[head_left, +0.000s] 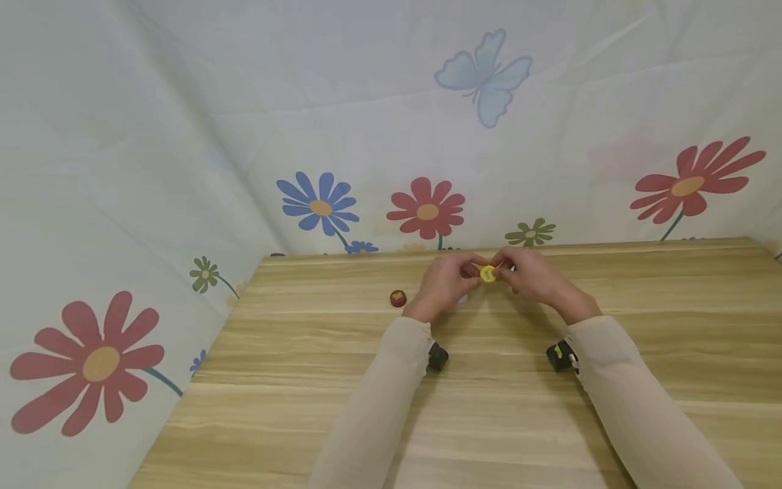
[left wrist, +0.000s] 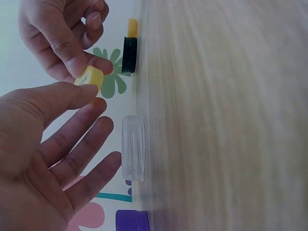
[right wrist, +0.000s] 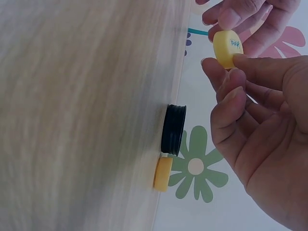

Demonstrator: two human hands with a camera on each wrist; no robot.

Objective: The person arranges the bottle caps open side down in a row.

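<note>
A small yellow bottle cap (head_left: 487, 274) with blue print on its top is held up between the two hands above the far part of the table. My left hand (head_left: 444, 282) pinches one edge of it with thumb and index finger, the other fingers spread. From the opposite side my right hand (head_left: 534, 275) pinches the cap (right wrist: 227, 50) between thumb and fingers. Below the left hand, a clear ribbed cap (left wrist: 134, 148) sits on the table with a purple cap (left wrist: 132, 220) beside it.
A black cap (right wrist: 173, 130) and a yellow-orange cap (right wrist: 163, 174) lie close together on the wooden table (head_left: 293, 380). A dark red cap (head_left: 398, 298) sits left of the left hand. Behind the table's far edge hangs a flower-printed cloth (head_left: 366, 122).
</note>
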